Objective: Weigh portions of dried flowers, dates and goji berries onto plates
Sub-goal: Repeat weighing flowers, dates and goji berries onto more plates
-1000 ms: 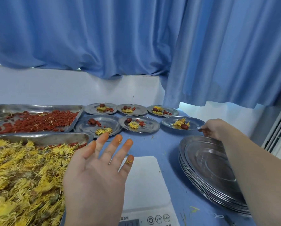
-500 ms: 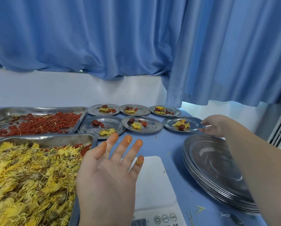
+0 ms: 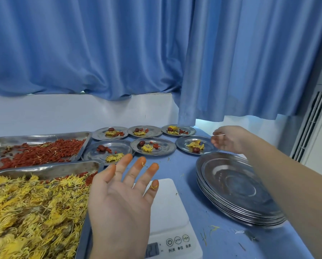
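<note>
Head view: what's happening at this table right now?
A person is portioning dried goods. Six filled plates sit at the back, each with flowers, a date and goji berries. The right hand hovers open by the rightmost filled plate, holding nothing. The left hand is spread, empty, above the bare white scale. A stack of empty plates waits on the right.

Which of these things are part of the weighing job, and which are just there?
Part of the job:
flower tray
goji tray
scale
filled plates
plate stack
left hand
right hand

Just there:
curtain
wall
vent
loose petals
</note>
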### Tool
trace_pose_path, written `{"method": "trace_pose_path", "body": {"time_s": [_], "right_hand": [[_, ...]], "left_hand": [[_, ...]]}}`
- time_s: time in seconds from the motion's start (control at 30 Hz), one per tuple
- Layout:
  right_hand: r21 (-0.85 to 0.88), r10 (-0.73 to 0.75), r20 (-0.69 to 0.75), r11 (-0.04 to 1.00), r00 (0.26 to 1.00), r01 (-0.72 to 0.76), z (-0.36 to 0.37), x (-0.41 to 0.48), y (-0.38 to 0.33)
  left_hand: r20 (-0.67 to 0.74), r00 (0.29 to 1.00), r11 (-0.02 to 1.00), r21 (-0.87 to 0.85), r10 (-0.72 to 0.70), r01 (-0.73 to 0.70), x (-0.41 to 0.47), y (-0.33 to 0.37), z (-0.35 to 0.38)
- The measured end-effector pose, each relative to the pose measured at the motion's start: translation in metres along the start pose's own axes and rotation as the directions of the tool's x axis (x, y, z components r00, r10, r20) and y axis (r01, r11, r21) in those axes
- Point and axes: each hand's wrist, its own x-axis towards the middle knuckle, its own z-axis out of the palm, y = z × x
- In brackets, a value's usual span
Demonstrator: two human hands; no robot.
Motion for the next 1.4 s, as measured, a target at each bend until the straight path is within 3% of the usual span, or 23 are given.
{"method": "trace_pose_path", "body": {"time_s": [0.2,0.33,0.43,0.5,0.6,0.8,0.9,1.0,1.2,1.27,1.4], "right_hand": [[-0.010,-0.181,0.114,0.983,0.977,0.183,0.004,-0.088,-0.010],[-0.199,-0.387,0.156,0.889,0.909,0.412,-0.001,-0.144,0.014],[-0.265,-0.440,0.216,0.833,0.872,0.486,-0.010,-0.167,0.044],[-0.383,-0.513,0.177,0.750,0.840,0.539,-0.019,-0.169,0.066],[-0.654,-0.633,0.213,0.473,0.745,0.589,-0.033,-0.171,0.084],[-0.746,-0.529,0.426,0.253,0.733,0.616,-0.035,-0.180,0.085],[-0.745,-0.529,0.471,0.190,0.706,0.640,-0.030,-0.188,0.086],[-0.785,-0.561,0.450,0.122,0.695,0.607,-0.025,-0.196,0.087],[-0.818,-0.618,0.386,0.115,0.686,0.564,-0.014,-0.204,0.086],[-0.805,-0.694,0.408,0.033,0.593,0.593,-0.013,-0.207,0.083],[-0.719,-0.863,0.442,-0.177,0.246,0.672,-0.014,-0.211,0.079]], "left_hand": [[0.036,0.999,0.995,0.096,-0.004,0.000,-0.009,-0.013,0.001],[0.075,0.997,0.984,0.180,-0.021,0.007,-0.018,-0.026,0.001],[0.096,0.995,0.967,0.256,-0.012,-0.013,-0.019,-0.030,0.000],[0.096,0.995,0.953,0.302,0.003,-0.032,-0.018,-0.032,-0.001],[0.100,0.995,0.935,0.350,0.020,-0.054,-0.017,-0.033,-0.004],[0.108,0.993,0.927,0.364,0.052,-0.088,-0.017,-0.030,-0.010],[0.111,0.992,0.926,0.366,0.054,-0.091,-0.017,-0.030,-0.013],[0.117,0.991,0.922,0.375,0.056,-0.097,-0.018,-0.031,-0.011],[0.086,0.993,0.913,0.394,0.081,-0.109,-0.020,-0.029,-0.009],[0.072,0.993,0.915,0.386,0.096,-0.116,-0.020,-0.026,-0.009],[0.047,0.987,0.923,0.351,0.154,-0.161,-0.016,-0.016,-0.013]]}}
